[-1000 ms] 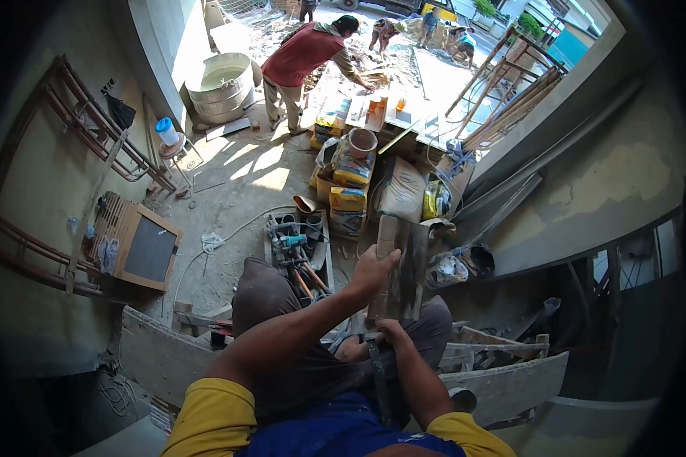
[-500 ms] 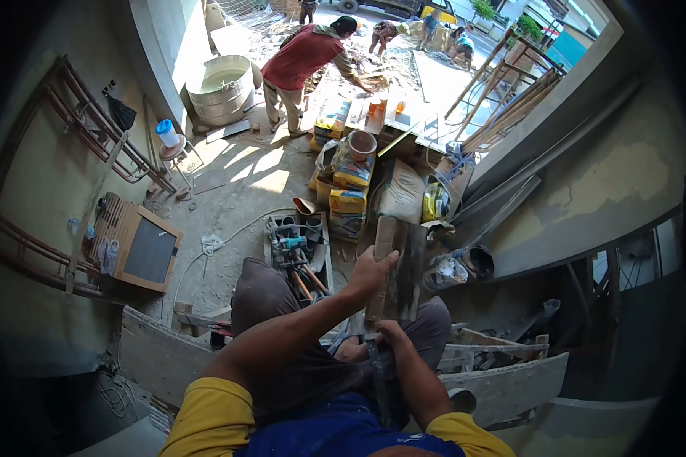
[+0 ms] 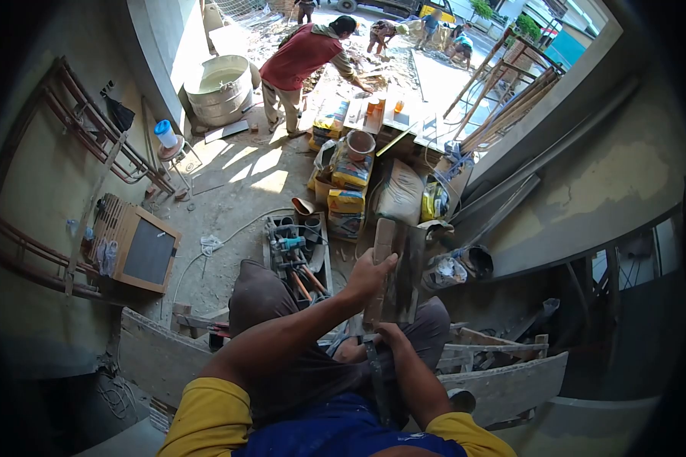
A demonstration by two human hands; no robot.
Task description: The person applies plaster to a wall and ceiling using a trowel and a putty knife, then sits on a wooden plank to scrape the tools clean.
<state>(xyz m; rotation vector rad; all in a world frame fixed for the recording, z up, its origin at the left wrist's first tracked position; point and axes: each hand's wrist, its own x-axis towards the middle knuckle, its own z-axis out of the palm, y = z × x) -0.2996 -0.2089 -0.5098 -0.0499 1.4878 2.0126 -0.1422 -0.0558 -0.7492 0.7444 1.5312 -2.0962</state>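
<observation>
My left hand (image 3: 370, 276) is wrapped round the brown edge of a long rectangular piece (image 3: 389, 263), which has a darker grey face on its right side. This piece stands lengthwise between my knees. Close to its lower end is my right hand (image 3: 390, 335), fingers curled in; I cannot tell whether it grips the piece or the dark narrow strip (image 3: 376, 373) beside it. That strip runs down toward my blue shirt. My knees, in dark trousers, are spread on both sides.
Below my knees lies a tool tray (image 3: 326, 263) with a teal power tool (image 3: 290, 243). Yellow bags (image 3: 346, 202), a bucket (image 3: 360, 145) and a large sack (image 3: 400, 194) stand ahead. Wooden boards (image 3: 503, 388) flank me. A person in red (image 3: 301, 61) bends near a large tub (image 3: 219, 90).
The rectangular piece has turned in my hands, so its grey face looks narrower and its brown edge shows more. Both hands stay in nearly the same place.
</observation>
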